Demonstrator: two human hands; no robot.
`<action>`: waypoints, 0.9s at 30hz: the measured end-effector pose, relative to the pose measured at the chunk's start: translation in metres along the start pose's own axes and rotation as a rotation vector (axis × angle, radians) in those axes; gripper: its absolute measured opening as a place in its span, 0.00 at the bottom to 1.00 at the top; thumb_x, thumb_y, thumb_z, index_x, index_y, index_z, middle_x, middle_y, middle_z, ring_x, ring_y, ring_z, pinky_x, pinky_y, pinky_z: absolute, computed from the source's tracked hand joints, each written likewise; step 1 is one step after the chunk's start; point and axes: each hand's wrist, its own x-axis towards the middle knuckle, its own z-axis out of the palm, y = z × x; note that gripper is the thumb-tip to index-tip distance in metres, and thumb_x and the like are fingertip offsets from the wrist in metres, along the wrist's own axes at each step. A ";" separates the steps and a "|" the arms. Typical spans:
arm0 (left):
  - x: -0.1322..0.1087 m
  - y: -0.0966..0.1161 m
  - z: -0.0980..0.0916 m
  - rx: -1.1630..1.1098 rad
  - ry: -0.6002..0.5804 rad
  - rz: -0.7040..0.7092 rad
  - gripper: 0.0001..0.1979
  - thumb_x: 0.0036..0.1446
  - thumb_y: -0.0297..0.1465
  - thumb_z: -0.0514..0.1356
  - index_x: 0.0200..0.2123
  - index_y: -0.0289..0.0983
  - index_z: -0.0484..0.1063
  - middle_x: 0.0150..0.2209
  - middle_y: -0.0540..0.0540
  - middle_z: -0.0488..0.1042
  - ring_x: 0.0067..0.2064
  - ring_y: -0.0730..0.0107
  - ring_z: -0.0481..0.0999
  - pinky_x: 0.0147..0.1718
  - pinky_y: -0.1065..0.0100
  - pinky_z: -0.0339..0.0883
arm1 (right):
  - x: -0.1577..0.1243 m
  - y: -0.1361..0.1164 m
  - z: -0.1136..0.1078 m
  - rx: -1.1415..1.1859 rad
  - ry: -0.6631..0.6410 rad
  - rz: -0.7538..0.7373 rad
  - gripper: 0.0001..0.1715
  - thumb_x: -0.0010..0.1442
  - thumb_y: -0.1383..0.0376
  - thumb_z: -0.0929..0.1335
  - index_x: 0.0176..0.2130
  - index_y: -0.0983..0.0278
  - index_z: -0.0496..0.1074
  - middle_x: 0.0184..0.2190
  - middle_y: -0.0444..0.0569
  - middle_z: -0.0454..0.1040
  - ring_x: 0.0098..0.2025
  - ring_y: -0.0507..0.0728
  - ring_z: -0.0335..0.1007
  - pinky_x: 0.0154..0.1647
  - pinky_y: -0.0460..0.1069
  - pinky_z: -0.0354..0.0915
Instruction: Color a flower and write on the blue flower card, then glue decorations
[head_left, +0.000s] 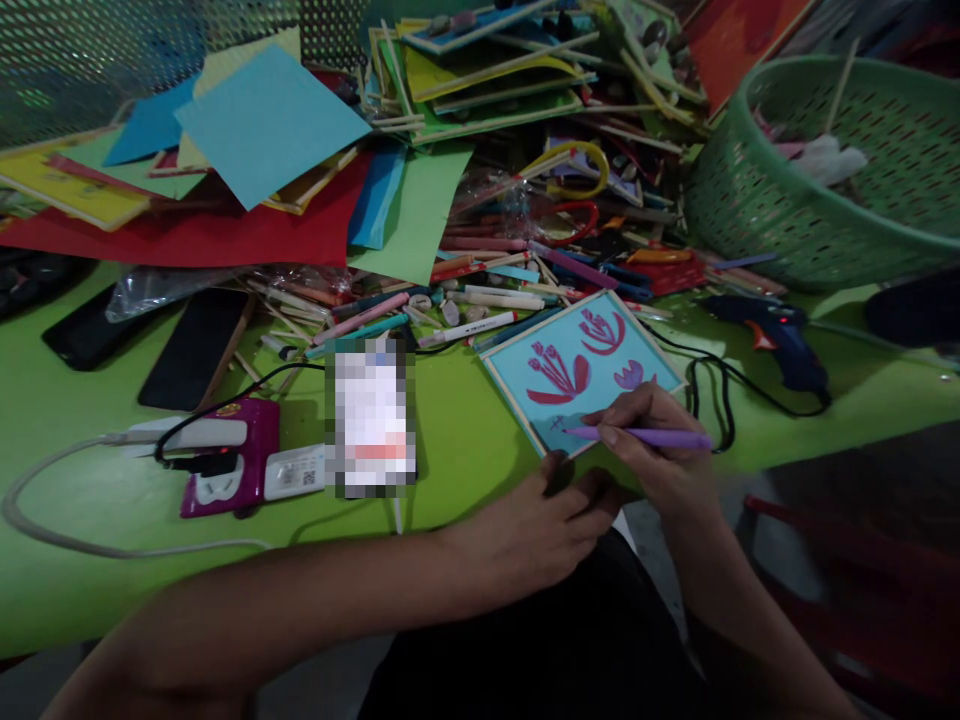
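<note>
A light blue framed card [577, 365] with red and purple flower shapes lies tilted on the green table [465, 440]. My right hand [649, 445] is closed on a purple pen [645, 436] whose tip touches the card's near corner. Beside it, my left hand [551, 520] rests at the table's front edge, its fingers curled against the card's near corner with nothing visibly in them.
A blue glue gun [776, 335] with a black cord lies right of the card. A green basket [825, 170] stands at the back right. Coloured paper sheets [270, 120], pens and sticks [480, 290] pile up behind. Phones [195, 345] and a magenta power strip [229, 470] lie left.
</note>
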 end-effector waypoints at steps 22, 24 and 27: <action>0.001 0.000 0.000 -0.024 0.029 -0.021 0.18 0.69 0.30 0.52 0.58 0.40 0.74 0.68 0.46 0.64 0.70 0.51 0.59 0.64 0.47 0.61 | 0.001 -0.003 -0.001 0.003 -0.073 0.012 0.07 0.59 0.64 0.72 0.31 0.58 0.70 0.26 0.44 0.69 0.34 0.59 0.73 0.44 0.59 0.74; 0.000 0.000 0.000 -0.015 0.024 -0.013 0.19 0.69 0.30 0.51 0.58 0.40 0.74 0.69 0.46 0.63 0.70 0.52 0.60 0.64 0.47 0.61 | 0.001 -0.001 -0.002 0.022 -0.082 0.025 0.08 0.59 0.63 0.72 0.30 0.58 0.70 0.25 0.44 0.68 0.33 0.59 0.72 0.45 0.61 0.75; 0.000 -0.001 0.000 -0.007 0.011 -0.007 0.20 0.70 0.29 0.49 0.59 0.40 0.73 0.69 0.46 0.62 0.70 0.53 0.59 0.63 0.47 0.62 | -0.001 0.004 -0.003 0.058 -0.036 0.052 0.09 0.58 0.61 0.73 0.30 0.58 0.70 0.26 0.44 0.68 0.34 0.60 0.73 0.44 0.60 0.74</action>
